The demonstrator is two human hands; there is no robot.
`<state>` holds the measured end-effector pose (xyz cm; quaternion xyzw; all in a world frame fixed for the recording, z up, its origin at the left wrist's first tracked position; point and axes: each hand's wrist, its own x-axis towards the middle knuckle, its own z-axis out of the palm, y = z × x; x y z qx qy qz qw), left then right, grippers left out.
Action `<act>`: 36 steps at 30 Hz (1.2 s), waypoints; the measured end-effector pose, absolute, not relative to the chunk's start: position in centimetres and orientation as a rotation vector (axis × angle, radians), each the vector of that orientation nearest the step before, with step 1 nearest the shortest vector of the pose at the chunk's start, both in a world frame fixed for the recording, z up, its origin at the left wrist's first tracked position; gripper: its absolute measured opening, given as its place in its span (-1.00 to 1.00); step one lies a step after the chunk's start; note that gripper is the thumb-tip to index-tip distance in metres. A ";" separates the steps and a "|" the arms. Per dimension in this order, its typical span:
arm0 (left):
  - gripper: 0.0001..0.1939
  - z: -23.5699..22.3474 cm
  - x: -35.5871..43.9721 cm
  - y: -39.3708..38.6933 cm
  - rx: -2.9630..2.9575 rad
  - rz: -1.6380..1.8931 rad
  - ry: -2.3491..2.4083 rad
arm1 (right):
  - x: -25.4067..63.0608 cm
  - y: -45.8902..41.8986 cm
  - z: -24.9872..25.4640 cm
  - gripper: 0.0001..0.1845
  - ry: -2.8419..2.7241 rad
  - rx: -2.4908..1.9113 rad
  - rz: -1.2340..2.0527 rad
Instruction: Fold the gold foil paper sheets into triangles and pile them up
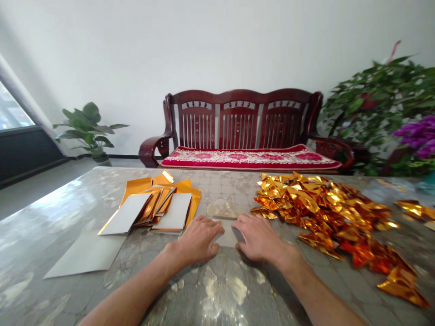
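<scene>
A pale sheet of paper (227, 238) lies on the patterned table in front of me, partly covered by my hands. My left hand (200, 237) grips its left end with curled fingers, the thumb on the near side. At the right end my right hand (256, 235) holds it the same way. Between the hands, the far edge of the sheet looks turned up or folded. To the left is a loose pile of gold foil-backed sheets (137, 186), some with their pale side up. A heap of folded gold foil pieces (316, 203) spreads out on the right.
A pale sheet (86, 254) lies flat at the left. Clear plastic (389, 186) sits at the far right of the table (217, 294). Beyond the table's far edge stands a dark red wooden bench (238, 120), with potted plants (89, 127) on both sides.
</scene>
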<state>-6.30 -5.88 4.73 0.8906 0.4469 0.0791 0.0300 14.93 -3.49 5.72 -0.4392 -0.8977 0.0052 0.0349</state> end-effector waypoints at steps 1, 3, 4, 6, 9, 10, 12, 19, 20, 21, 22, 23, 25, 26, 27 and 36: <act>-0.69 4.7 -6.3 -5.9 2.740 0.247 1.379 | 14.9 -3.6 5.8 -0.72 -2.767 -1.354 0.007; -0.71 4.8 -6.3 -5.9 2.737 0.244 1.388 | 14.7 -3.8 5.7 -0.76 -2.767 -1.369 -0.025; -0.71 4.8 -6.3 -5.9 2.740 0.238 1.395 | 14.5 -3.8 5.7 -0.78 -2.761 -1.375 -0.042; -0.75 4.8 -6.2 -6.0 2.749 0.223 1.420 | 14.3 -3.6 5.5 -0.79 -2.742 -1.381 -0.063; -0.84 4.4 -6.0 -5.9 2.752 0.229 1.489 | 14.4 -3.4 5.4 -0.79 -2.721 -1.385 -0.038; -0.85 4.1 -6.0 -5.9 2.752 0.243 1.506 | 14.5 -3.3 5.5 -0.80 -2.718 -1.387 -0.019; -0.87 3.6 -6.0 -5.8 2.747 0.287 1.524 | 14.9 -3.1 5.7 -0.79 -2.724 -1.380 0.031; -0.67 2.8 -5.8 -5.5 2.713 0.446 1.591 | 16.1 -2.6 6.3 -0.62 -2.680 -1.405 0.214; -0.65 2.8 -5.7 -5.4 2.699 0.469 1.594 | 16.1 -2.4 6.1 -0.73 -2.659 -1.431 0.211; -0.64 2.8 -5.7 -5.4 2.674 0.491 1.603 | 16.1 -2.3 5.9 -0.76 -2.640 -1.457 0.193; -0.63 2.8 -5.6 -5.4 2.638 0.512 1.622 | 16.0 -2.2 5.7 -0.72 -2.619 -1.483 0.164; -0.63 2.8 -5.6 -5.3 2.595 0.531 1.653 | 15.9 -2.2 5.5 -0.68 -2.597 -1.512 0.131; -0.62 2.7 -5.5 -5.2 2.507 0.558 1.734 | 15.7 -2.1 5.0 -0.66 -2.541 -1.586 0.081; -0.61 2.6 -5.5 -5.1 2.470 0.571 1.773 | 15.6 -2.2 4.8 -0.67 -2.506 -1.618 0.071; -0.61 2.5 -5.5 -5.0 2.438 0.585 1.807 | 15.4 -2.2 4.6 -0.68 -2.472 -1.642 0.069; -0.77 2.3 -5.3 -4.7 2.263 0.651 1.942 | 14.4 -2.6 3.3 -0.89 -2.319 -1.680 -0.019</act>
